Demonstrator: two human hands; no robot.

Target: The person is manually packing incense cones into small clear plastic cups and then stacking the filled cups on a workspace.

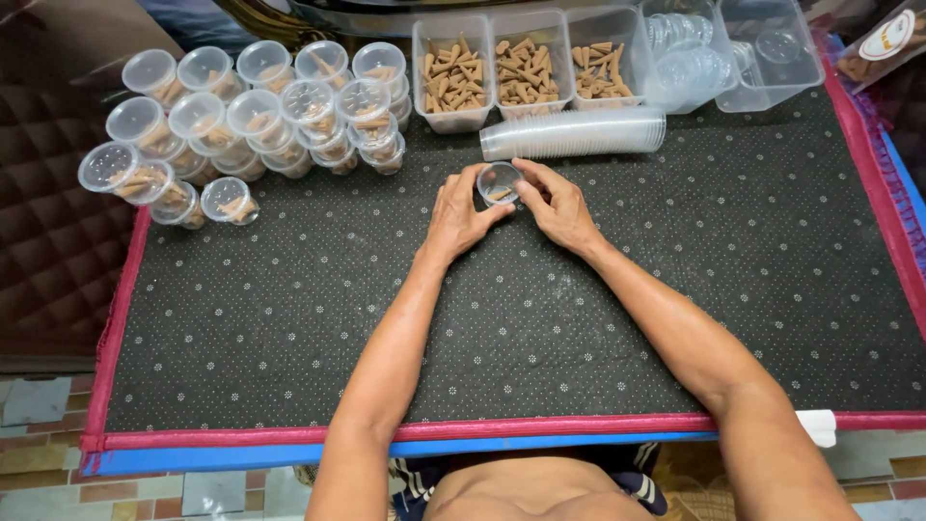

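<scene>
Up near the far edge of the mat: both hands meet around one small clear cup (500, 182) with a few brown cones in it.
Left hand (457, 217): fingers curled round the cup's left side, holding it.
Right hand (558, 207): fingertips pinching the rim from the right, looks like it's pressing on top; can't tell if a lid's there.
Tip risk: squeeze too hard and that thin cup could pop out and spill the cones on the black dotted mat (540, 328).
Neighbour risk: the lying sleeve of empty cups (574, 133) sits just behind the knuckles, so a nudge might roll it.
Stack risk: filled cups (251, 116) piled at the far left corner look wobbly if bumped.
Trays (526, 69): cone tubs along the far edge, well clear.
</scene>
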